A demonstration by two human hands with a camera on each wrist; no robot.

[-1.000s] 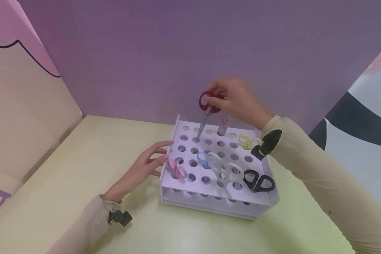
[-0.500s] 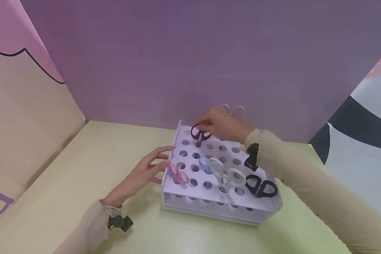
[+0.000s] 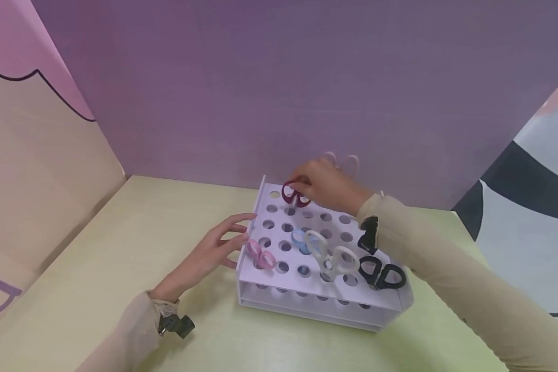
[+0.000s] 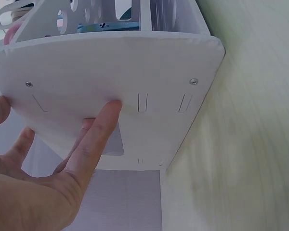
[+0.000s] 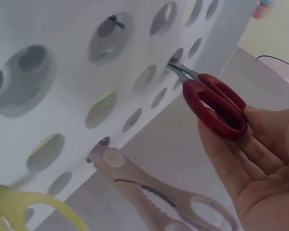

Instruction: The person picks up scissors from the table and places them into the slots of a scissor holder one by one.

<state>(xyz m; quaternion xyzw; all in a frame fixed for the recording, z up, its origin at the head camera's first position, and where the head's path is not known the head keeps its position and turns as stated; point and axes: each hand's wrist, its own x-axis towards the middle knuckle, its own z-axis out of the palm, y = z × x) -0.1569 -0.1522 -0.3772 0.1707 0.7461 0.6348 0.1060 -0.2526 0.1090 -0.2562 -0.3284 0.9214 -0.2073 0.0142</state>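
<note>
Red-handled scissors (image 5: 216, 106) stand with their blades in a hole of a white rack (image 3: 316, 284) pierced by rows of round holes. My right hand (image 3: 327, 183) pinches their handles between thumb and fingers. My left hand (image 3: 211, 253) rests its spread fingertips on the rack's left side panel (image 4: 115, 62). Other scissors stand in the rack: pink ones (image 3: 261, 254) at front left, light blue ones (image 3: 299, 240), large white ones (image 3: 332, 258) and black ones (image 3: 382, 274) at front right. Yellow scissors (image 5: 14, 207) show in the right wrist view, hidden behind my arm in the head view.
The rack stands on a pale yellow table (image 3: 88, 263) near a purple back wall (image 3: 260, 93). Large pale pink scissors (image 5: 149, 192) stand in its back row, close to my right hand. Painted side walls rise at left and right.
My right hand has come down and slightly left, lowering the red-handled scissors deeper into their hole. Over the last half second it has barely moved. The left hand stays on the rack.
</note>
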